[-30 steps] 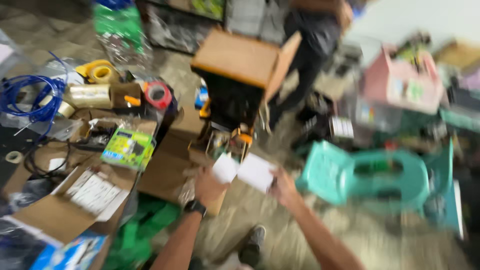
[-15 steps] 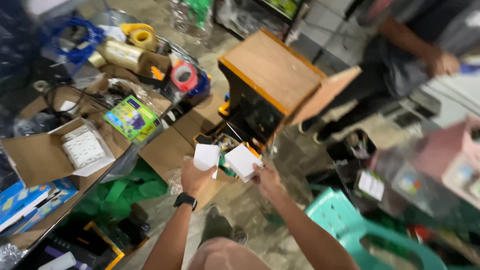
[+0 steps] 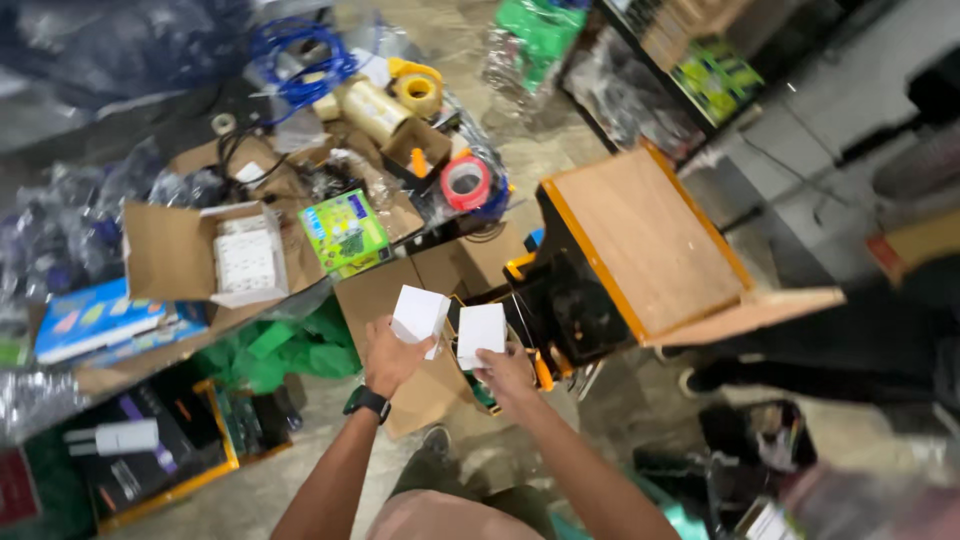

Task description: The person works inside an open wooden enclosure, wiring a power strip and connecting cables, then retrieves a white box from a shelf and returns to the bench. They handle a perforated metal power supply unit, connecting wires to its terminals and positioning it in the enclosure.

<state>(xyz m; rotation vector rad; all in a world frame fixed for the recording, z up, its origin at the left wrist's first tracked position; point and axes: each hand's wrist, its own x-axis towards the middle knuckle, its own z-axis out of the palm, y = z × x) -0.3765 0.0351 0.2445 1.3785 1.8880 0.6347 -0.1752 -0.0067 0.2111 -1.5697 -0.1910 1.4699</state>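
Note:
My left hand (image 3: 388, 358), with a black watch on its wrist, grips a small white box (image 3: 420, 314). My right hand (image 3: 508, 372) holds a second small white box (image 3: 482, 334) right beside the first. Both boxes hover over flattened brown cardboard (image 3: 395, 292) and next to a black and orange open case with a wooden lid (image 3: 640, 245).
A green box (image 3: 345, 231), an open carton with a white tray (image 3: 215, 258), tape rolls (image 3: 466, 183), a yellow roll (image 3: 417, 87) and blue cable (image 3: 300, 65) crowd the left. Another person's dark trouser leg (image 3: 830, 355) stands at right. Green bags (image 3: 285, 350) lie low down.
The view has swung and tilted, so the clutter now sits upper left and the case at centre right. Both hands still hold the white boxes, kept close together.

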